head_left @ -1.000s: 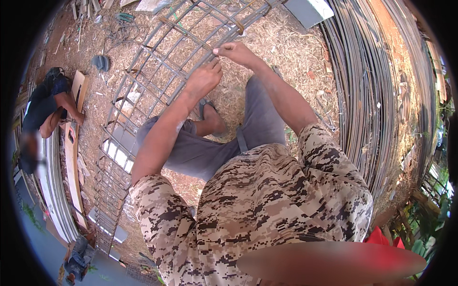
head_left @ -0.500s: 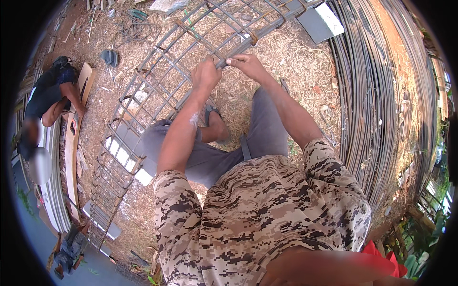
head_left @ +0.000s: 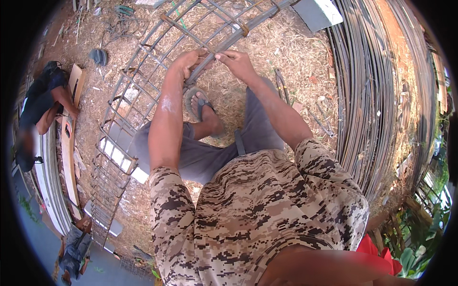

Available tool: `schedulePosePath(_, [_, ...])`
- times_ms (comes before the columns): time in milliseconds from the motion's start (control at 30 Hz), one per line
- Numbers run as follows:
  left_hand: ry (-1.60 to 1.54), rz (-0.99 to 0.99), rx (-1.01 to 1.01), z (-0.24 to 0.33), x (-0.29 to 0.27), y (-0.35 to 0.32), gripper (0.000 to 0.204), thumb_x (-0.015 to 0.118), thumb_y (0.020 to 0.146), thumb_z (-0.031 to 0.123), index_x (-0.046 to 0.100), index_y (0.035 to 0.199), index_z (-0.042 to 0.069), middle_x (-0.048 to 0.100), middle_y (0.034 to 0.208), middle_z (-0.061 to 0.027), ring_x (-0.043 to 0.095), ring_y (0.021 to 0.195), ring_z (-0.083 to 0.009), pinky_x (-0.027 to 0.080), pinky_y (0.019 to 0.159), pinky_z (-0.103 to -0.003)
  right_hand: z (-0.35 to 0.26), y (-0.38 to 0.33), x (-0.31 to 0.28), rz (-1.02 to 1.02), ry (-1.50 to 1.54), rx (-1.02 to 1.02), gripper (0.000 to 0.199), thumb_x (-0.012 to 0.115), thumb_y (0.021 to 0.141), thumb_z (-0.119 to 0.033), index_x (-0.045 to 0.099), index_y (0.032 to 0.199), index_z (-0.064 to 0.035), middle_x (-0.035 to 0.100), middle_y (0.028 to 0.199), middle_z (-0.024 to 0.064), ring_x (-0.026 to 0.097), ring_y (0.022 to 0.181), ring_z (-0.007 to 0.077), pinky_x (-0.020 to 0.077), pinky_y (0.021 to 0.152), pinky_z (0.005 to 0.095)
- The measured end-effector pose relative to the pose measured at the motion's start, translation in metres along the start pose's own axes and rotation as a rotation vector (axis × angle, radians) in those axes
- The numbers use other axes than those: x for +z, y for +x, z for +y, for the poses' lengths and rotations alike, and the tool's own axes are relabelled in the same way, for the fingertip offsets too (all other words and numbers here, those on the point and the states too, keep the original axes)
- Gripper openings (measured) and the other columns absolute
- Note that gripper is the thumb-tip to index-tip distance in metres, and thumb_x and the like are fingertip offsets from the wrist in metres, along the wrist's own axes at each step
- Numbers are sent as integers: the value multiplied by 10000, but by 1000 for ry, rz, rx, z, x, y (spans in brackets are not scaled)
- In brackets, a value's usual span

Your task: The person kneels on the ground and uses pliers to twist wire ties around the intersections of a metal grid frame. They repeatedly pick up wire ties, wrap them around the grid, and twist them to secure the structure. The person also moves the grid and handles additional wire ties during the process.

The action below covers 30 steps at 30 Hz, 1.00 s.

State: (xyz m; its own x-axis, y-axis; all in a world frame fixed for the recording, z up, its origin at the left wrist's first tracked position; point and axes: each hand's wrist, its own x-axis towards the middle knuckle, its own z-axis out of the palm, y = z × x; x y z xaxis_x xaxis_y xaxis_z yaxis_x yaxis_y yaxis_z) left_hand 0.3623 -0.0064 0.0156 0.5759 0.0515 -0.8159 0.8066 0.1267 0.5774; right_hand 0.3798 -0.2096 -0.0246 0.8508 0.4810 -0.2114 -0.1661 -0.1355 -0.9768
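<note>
A long cage of steel rebar (head_left: 143, 102) lies on the straw-covered ground, running from lower left to the top. My left hand (head_left: 187, 64) grips one of its long bars. My right hand (head_left: 236, 61) pinches at the same bar beside it, fingers closed on what looks like thin tie wire at a crossing; the wire itself is too small to see clearly. My sandalled foot (head_left: 202, 108) rests under the bar below both hands.
A big stack of long steel bars (head_left: 377, 95) fills the right side. Pliers (head_left: 280, 83) lie on the straw near my right forearm. Another person (head_left: 40, 102) crouches at the left by wooden planks (head_left: 69, 143). A grey slab (head_left: 317, 12) lies at the top.
The view has shifted down, so the cage and my hands sit higher and nearer. My hands have come close together on one bar.
</note>
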Motion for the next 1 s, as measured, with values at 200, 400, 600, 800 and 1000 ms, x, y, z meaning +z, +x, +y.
schedulePosePath(200, [-102,-33,181,0,6,12,284,632,951,240,674,1078,-10,701,920,-88,658,767,-158,543,685,-291,-1,18,-28,-208,-321,-207,484,705,876,-468,730,1100,-39,726,968,163,686,911,258,526,794,364])
schedulePosePath(400, [-194,86,260,-5,11,23,254,704,905,208,697,1024,-15,708,869,-109,662,705,-168,539,653,-256,-10,9,-27,-184,-415,-382,405,671,894,-416,736,1077,-60,715,939,190,680,861,333,525,777,415])
schedulePosePath(600, [-99,366,500,-20,25,-2,257,683,909,225,729,990,-15,723,918,-126,681,758,-173,530,681,-292,-37,-1,-10,38,-437,-68,248,587,906,-211,723,966,-13,699,793,182,675,738,323,512,703,408])
schedulePosePath(800, [273,989,797,-46,79,-2,261,681,893,260,755,957,19,709,917,-164,663,817,-268,488,794,-366,-41,12,-4,104,-159,226,249,591,894,-191,700,878,33,681,731,174,640,661,206,471,611,375])
schedulePosePath(1000, [631,1062,1211,-78,93,14,450,712,773,77,671,1221,100,613,1123,-96,541,1110,-272,344,1017,-438,-13,-5,13,197,-42,-14,258,618,872,-194,703,908,47,689,762,167,643,690,201,483,636,361])
